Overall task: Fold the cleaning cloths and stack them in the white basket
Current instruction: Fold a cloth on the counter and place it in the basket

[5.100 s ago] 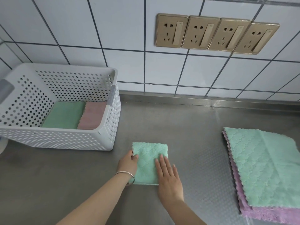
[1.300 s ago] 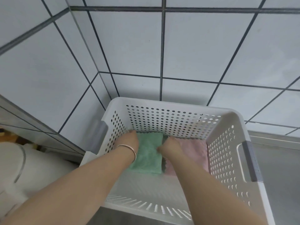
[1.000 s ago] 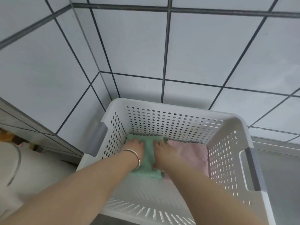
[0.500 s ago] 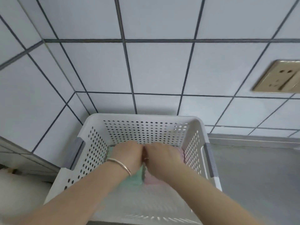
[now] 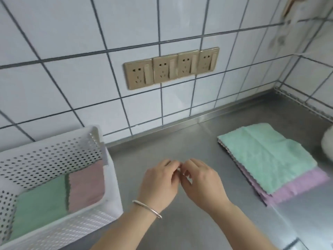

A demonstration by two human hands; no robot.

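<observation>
The white perforated basket [image 5: 115,179] stands at the left on the steel counter. Inside it lie a folded green cloth [image 5: 41,204] and a folded pink cloth [image 5: 86,188] side by side. At the right a pile of unfolded cloths lies flat, a green cloth [image 5: 266,157] on top and a purple cloth [image 5: 297,186] showing beneath. My left hand [image 5: 158,183] and my right hand [image 5: 201,183] hover together over the counter between basket and pile, fingers loosely curled, holding nothing. A metal bangle sits on my left wrist.
A row of several gold wall sockets [image 5: 171,67] sits on the white tiled wall. The steel counter [image 5: 180,141] runs to a corner at the right. A white rounded object [image 5: 328,145] shows at the right edge.
Both hands have come out of the basket and moved right over the counter. The green folded cloth stays in the basket. My view has swung right to the cloth pile.
</observation>
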